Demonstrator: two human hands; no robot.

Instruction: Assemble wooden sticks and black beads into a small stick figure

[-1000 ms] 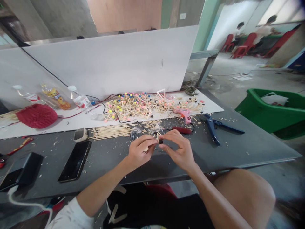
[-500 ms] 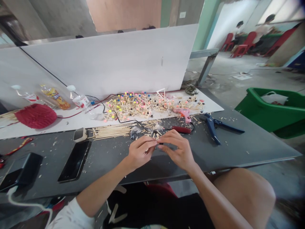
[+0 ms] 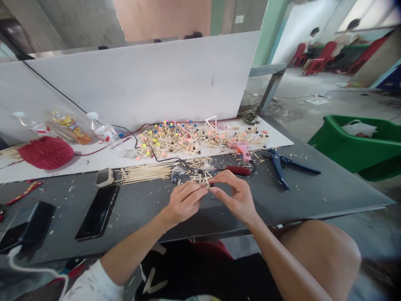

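Note:
Near the table's front edge, my left hand [image 3: 187,201] pinches a small pale wooden stick piece [image 3: 206,182]. My right hand [image 3: 235,195], its fingertips close against the left ones, pinches a small black piece [image 3: 212,186]. The two pieces meet or nearly meet between my fingertips; the fingers partly hide them. Just beyond the hands lie short cut sticks, a clear plastic bag [image 3: 177,174] with dark contents and a red-handled tool [image 3: 238,170]. Long thin sticks [image 3: 147,173] lie to the left of the bag.
Behind is a heap of stick pieces with coloured balls [image 3: 175,138], beside a pink glue gun [image 3: 242,149]. Blue cutters [image 3: 278,167] lie right; a phone [image 3: 98,212], red cloth [image 3: 45,153] and bottles [image 3: 105,131] left. A green bin [image 3: 354,144] stands beyond the table; people sit farther back.
The fingertips have shifted slightly, and a pale stick now shows upright between them. The black piece has turned and sits closer to the stick.

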